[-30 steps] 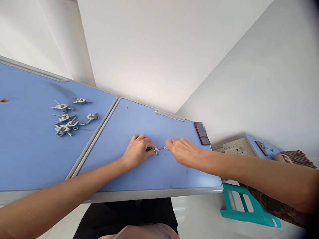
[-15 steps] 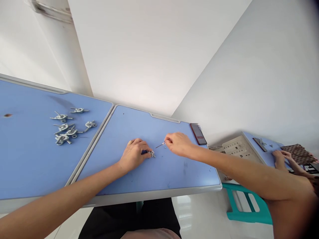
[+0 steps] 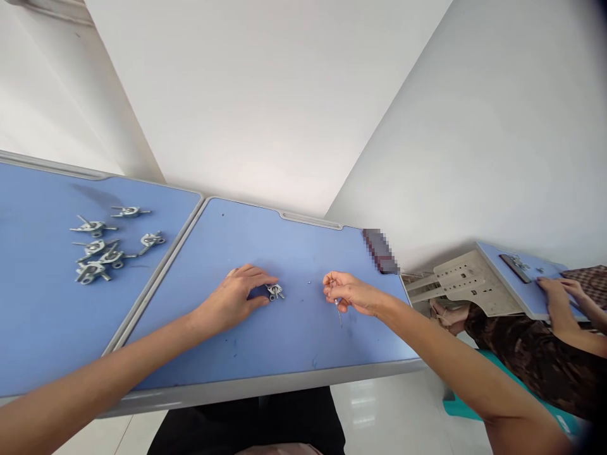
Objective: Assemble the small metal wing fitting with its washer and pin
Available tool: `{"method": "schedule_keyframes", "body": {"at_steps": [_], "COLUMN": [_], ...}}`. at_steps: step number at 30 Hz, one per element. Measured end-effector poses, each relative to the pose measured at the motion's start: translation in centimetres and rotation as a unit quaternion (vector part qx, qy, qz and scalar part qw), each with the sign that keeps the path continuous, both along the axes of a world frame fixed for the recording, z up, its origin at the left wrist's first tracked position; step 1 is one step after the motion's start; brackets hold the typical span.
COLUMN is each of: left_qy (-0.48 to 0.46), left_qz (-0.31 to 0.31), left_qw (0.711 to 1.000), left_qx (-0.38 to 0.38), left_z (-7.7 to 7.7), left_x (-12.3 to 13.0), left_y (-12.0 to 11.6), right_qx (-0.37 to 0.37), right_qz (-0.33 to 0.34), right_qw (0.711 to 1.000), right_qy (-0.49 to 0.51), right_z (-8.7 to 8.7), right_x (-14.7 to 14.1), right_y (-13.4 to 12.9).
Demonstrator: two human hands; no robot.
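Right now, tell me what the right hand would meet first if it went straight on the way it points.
Probably the small metal fitting at the left hand: the right hand points across the blue tabletop toward it. Depth is unclear, so it might pass just beside.

Left forearm and right forearm reach forward. Left hand lies palm down, fingers stretched rightward; right hand sits well apart, fingers curled into a pinch, probably, view small.

Blue desktop stretches between the person's left hand and right hand, while the raised desk seam and clustered metal fittings obstruct leftward, a phone farther right.
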State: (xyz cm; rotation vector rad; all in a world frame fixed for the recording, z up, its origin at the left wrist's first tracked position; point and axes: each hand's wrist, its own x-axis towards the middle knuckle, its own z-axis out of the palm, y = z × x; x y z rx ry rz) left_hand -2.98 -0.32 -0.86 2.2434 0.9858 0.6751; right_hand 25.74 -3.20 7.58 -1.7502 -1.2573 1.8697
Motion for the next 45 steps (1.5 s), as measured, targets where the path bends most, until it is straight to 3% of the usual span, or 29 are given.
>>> {"method": "schedule_keyframes", "body": {"at_steps": [3,6,9,12,21,25,30,32,34,40,45], "left_qy": [0.0,-0.004,-0.004,-0.001,0.027,0.032,0.024,0.018,0.014,-0.003,-0.016], "left_qz": [-0.013,-0.011,0.017,0.04,0.055,0.066,0.066,0.07,0.071,0.07,0.058], "left_qw": [1.0,1.0,1.0,0.999,0.997,0.996,0.995,0.994,0.994,0.995,0.996], "left_qx": [-0.002,-0.009,0.005,0.028,0.038,0.056,0.074,0.079,0.079,0.07,0.07], "left_z": [0.1,-0.1,-0.4,-0.5,0.4,0.3,0.3,0.3,0.2,-0.2,0.0], "left_x": [-0.4,-1.0,-1.4,-1.6,-0.6,-0.1,0.3,0.3,0.4,0.4,0.5], "left_y": [-0.2,-0.3,-0.3,-0.2,-0.3,-0.1,0.2,0.2,0.2,0.4,0.6], "right_qx": [-0.041,0.076,0.216,0.271,0.377,0.41,0.408,0.423,0.46,0.522,0.514], "right_qz": [-0.002,0.045,0.124,0.16,0.197,0.228,0.254,0.274,0.311,0.464,0.532], "right_qw": [0.999,0.989,0.924,0.883,0.844,0.838,0.855,0.843,0.807,0.652,0.595], "right_qy": [0.019,-0.121,-0.291,-0.347,-0.326,-0.28,-0.197,-0.187,-0.203,-0.295,-0.313], "right_z": [0.0,-0.8,-1.8,-2.9,-4.7,-4.2,-3.0,-2.7,-2.5,-2.0,-1.4], "right_x": [-0.1,-0.5,-1.2,-1.7,-1.5,-2.6,-5.2,-6.0,-6.6,-7.4,-7.8], "right_y": [0.0,-0.1,0.0,0.4,1.4,1.0,1.6,2.3,3.0,4.7,5.6]}}
